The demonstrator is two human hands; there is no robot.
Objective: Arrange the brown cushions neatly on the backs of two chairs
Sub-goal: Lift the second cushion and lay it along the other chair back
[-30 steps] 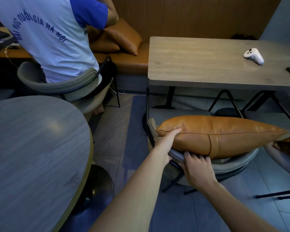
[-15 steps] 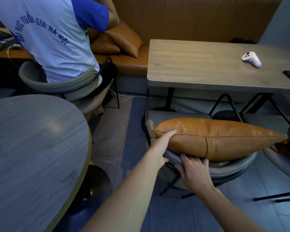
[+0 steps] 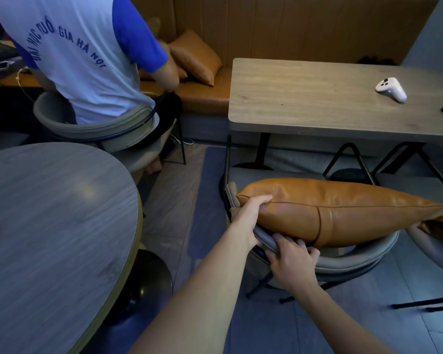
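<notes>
Little has shifted: left hand (image 3: 250, 213) still pinches the brown cushion (image 3: 343, 208) corner; right hand (image 3: 292, 261) still clamps the chair back (image 3: 356, 259) rim beneath, open floor (image 3: 202, 180) leftward.

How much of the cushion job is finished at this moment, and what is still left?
Done: one brown cushion already lies along the chair back. In hand: the left hand grips its end while the right hand holds the chair back beneath. Left: the second chair at the right edge; its cushion is barely in view.
</notes>
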